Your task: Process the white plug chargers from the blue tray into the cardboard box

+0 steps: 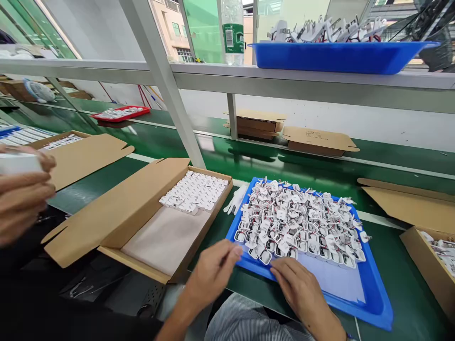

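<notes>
Though near, parts beyond right grip.

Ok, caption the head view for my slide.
Left hand and right hand at the edge of a blue tray of white parts.

Two blue trays of jumbled parts, one red tray, one bottle — wearer's two hands

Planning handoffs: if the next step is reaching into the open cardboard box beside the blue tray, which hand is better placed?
Left, I'd say. The left hand is by the tray's near-left corner, on the box's side. The right hand is farther across, at the blue tray's front edge.
</notes>
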Available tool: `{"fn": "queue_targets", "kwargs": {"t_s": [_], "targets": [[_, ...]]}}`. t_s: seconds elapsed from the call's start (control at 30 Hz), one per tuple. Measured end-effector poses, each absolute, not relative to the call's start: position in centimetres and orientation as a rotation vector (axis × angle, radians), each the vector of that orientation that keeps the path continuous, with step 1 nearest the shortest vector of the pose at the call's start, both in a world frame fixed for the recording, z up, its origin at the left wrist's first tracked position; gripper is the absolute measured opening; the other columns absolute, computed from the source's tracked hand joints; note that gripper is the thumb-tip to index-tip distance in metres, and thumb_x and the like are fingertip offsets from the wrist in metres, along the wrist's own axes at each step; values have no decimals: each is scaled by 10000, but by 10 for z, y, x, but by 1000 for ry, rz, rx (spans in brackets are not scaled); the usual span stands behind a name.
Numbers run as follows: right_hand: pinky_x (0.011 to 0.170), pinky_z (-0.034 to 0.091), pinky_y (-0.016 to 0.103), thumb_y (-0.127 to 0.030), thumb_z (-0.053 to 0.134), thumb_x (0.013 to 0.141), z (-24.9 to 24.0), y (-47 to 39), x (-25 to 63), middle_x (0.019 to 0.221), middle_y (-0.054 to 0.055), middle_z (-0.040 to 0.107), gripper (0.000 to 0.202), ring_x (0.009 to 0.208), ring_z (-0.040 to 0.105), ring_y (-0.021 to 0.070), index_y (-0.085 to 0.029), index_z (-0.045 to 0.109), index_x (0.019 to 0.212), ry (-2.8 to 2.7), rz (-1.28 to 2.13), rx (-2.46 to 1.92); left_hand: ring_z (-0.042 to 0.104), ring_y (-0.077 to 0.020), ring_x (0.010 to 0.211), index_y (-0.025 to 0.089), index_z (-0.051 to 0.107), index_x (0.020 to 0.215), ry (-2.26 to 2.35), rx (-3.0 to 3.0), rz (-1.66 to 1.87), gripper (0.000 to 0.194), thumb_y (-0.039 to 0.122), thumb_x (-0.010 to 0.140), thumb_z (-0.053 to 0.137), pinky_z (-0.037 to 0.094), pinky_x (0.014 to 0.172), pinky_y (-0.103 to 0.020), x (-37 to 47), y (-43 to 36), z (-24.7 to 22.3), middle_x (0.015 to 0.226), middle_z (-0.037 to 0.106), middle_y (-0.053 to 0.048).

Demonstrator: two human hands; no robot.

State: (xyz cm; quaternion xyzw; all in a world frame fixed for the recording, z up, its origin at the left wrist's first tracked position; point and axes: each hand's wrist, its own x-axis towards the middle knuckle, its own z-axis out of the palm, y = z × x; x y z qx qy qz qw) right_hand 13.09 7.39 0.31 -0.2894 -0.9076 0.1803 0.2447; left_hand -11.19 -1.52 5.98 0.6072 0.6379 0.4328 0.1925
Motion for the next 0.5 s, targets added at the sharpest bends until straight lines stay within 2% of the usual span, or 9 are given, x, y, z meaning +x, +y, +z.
{"fn": "queue_targets", "kwargs": {"t_s": [0.1,0.17,0.33,0.5], "targets": [[660,641,353,-221,442,1086,-7,81,119,900,79,789,269,748,768,240,-217,711,1094,-2580,292,-678,677,-163,667,206,712,1102,1591,1654,1191,297,257,1074,421,564,702,-292,-90,-19,44,821,717,-41],[631,625,342,-172,396,1082,-10,84,117,879,75,779,302,729,763,237,-218,695,1086,-2623,226,-620,688,-164,678,220,690,1195,1517,1624,1198,300,210,1052,427,576,728,-303,-81,-21,39,915,752,-56],[621,622,338,-119,382,1044,-1,87,122,893,80,773,298,733,764,238,-215,656,1111,-2643,216,-545,705,-198,769,218,764,1048,1505,1633,1208,235,203,1002,534,561,739,-304,-73,-24,43,875,768,-64],[632,618,271,-205,420,1075,16,84,144,864,75,780,222,703,772,197,-212,640,1096,-2504,156,-515,693,-202,788,205,782,982,1566,1447,1147,251,283,1016,546,543,737,-303,-71,-27,41,855,760,-66]]}}
